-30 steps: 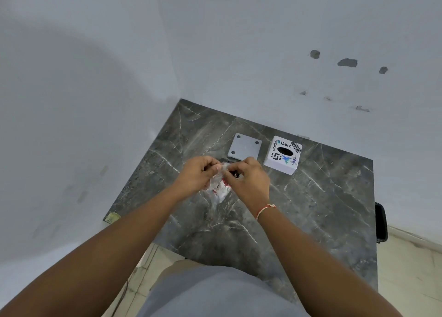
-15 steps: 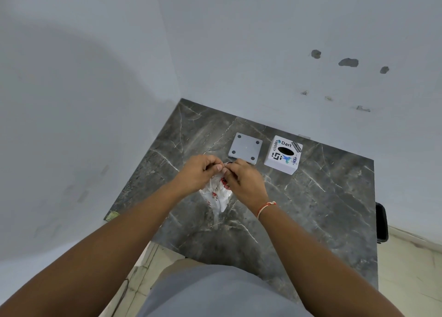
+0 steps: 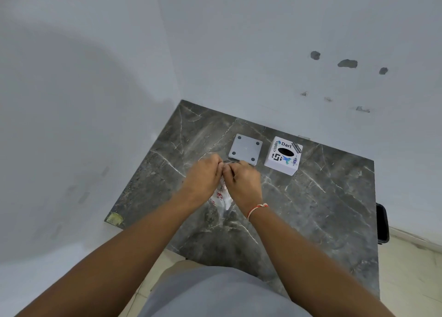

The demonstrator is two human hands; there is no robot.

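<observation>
Both hands pinch the top edge of a small white plastic bag (image 3: 221,198) with red print: left hand (image 3: 203,179), right hand (image 3: 242,181). Bag hangs between the wrists above the dark marble table (image 3: 323,209). Bag top and fingertips hidden behind knuckles; contents unreadable.

A dark, marble-patterned tabletop (image 3: 323,209) fills a corner between pale walls. At centre frame a grey square plate (image 3: 245,148) with four holes lies flat, just beside a white sticker-covered box (image 3: 283,156) with an oval slot on top. Chipped patches (image 3: 347,63) mark the wall at upper right. A black object (image 3: 382,223) sits at the tabletop's right edge.
</observation>
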